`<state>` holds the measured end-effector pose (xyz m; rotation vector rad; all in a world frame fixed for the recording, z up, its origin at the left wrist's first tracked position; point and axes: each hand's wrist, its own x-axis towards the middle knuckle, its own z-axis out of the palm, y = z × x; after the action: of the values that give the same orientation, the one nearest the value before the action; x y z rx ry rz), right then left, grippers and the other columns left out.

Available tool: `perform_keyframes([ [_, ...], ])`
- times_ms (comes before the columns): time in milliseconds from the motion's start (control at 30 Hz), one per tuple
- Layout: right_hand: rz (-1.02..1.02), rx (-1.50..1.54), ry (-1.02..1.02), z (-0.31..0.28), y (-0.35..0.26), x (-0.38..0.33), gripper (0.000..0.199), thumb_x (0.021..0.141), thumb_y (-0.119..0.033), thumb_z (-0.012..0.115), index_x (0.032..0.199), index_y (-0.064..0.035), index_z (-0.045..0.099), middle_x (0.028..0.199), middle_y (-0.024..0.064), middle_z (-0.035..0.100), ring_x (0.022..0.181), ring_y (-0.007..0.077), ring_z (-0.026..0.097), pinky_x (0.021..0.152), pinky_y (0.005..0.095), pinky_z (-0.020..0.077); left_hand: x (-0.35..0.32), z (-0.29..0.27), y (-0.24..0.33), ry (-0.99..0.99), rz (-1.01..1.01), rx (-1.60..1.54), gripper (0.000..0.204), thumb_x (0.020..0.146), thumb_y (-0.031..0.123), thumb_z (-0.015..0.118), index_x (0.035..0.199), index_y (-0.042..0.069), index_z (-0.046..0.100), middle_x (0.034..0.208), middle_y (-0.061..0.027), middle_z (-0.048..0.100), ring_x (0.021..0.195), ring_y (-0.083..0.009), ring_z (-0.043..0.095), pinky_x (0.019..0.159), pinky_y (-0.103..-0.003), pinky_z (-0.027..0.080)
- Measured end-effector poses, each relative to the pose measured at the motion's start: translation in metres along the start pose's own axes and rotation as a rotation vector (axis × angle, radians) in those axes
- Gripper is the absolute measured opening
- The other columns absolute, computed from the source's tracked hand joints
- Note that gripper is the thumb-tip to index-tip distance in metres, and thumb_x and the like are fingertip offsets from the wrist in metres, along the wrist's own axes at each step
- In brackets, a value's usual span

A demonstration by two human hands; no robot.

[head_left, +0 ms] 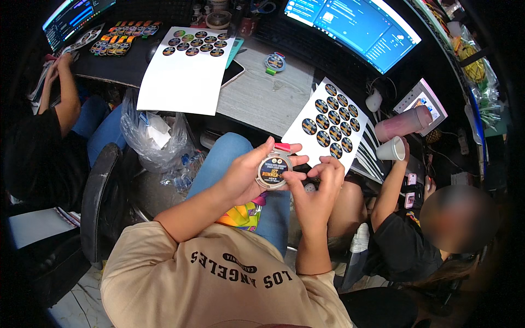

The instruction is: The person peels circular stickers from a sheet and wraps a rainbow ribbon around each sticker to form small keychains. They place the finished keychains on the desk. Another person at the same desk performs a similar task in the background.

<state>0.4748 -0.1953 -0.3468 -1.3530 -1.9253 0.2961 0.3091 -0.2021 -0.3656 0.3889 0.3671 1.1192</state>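
Observation:
A round silver-rimmed medal (269, 182) with a dark printed disc on its face sits in my left hand (244, 170), whose thumb and fingers wrap its edge. A red ribbon end (283, 146) shows at the medal's top loop. My right hand (315, 197) is bent over the medal's right side, its thumb touching the face near the rim and its other fingers curled. Below the medal, a yellow and multicoloured ribbon (240, 217) hangs over my lap. Just beyond my right hand lies a white sheet of round dark stickers (302, 143).
Another sticker sheet (178, 82) overhangs the desk edge, beside a phone (233, 73). A second medal (275, 63) lies on the grey desk (257, 104). A co-worker's hand at right holds a white cup (389, 149); another person sits at left near a plastic bag (145, 128).

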Motion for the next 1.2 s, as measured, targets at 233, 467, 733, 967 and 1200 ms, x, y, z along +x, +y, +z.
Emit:
perform_keyframes([
  [233,-0.365,-0.242,0.085,0.003,-0.007,-0.026,0.042,0.094,-0.047,0.051,0.116,-0.0157,0.068,0.142,0.0268,0.038,0.129,0.0382,0.035,0.108,0.0463,0.0238,0.003,-0.006,0.008,-0.088,-0.037,-0.171,0.062,0.103,0.046,0.024,0.142,-0.002,0.033,0.133,-0.0235,0.051,0.117,-0.037,0.057,0.097,-0.045,0.049],
  [467,-0.294,-0.251,-0.069,0.019,-0.01,-0.026,0.048,0.084,-0.051,0.059,0.128,-0.0318,0.061,0.15,0.0237,0.029,0.136,0.0423,0.019,0.11,0.0618,0.008,0.001,-0.001,0.002,-0.037,-0.094,-0.115,0.061,0.102,0.046,0.027,0.141,0.0,0.036,0.131,-0.0224,0.053,0.118,-0.0344,0.056,0.099,-0.045,0.047],
  [733,-0.413,-0.248,-0.04,0.009,0.004,-0.029,0.041,0.081,-0.059,0.059,0.117,-0.039,0.067,0.15,0.0183,0.031,0.14,0.0406,0.014,0.11,0.0622,0.004,0.004,-0.011,0.011,-0.112,-0.019,-0.187,0.06,0.102,0.045,0.027,0.139,-0.001,0.038,0.129,-0.0213,0.055,0.119,-0.0355,0.055,0.099,-0.045,0.048],
  [967,-0.303,-0.257,-0.047,0.016,0.001,-0.019,0.047,0.079,-0.054,0.064,0.123,-0.0367,0.064,0.151,0.0222,0.028,0.139,0.043,0.015,0.109,0.0634,0.0047,0.0,0.0,0.003,0.007,-0.114,-0.053,0.061,0.102,0.047,0.029,0.138,0.0,0.041,0.131,-0.0193,0.054,0.118,-0.0307,0.057,0.097,-0.045,0.048],
  [1200,-0.459,-0.07,-0.042,0.014,0.011,-0.031,0.04,0.079,-0.054,0.063,0.111,-0.0304,0.071,0.144,0.0173,0.041,0.133,0.0386,0.03,0.111,0.0581,0.0156,0.006,-0.011,-0.002,-0.013,-0.135,-0.237,0.062,0.101,0.048,0.031,0.139,0.0,0.04,0.13,-0.0205,0.054,0.117,-0.0318,0.057,0.098,-0.044,0.049],
])
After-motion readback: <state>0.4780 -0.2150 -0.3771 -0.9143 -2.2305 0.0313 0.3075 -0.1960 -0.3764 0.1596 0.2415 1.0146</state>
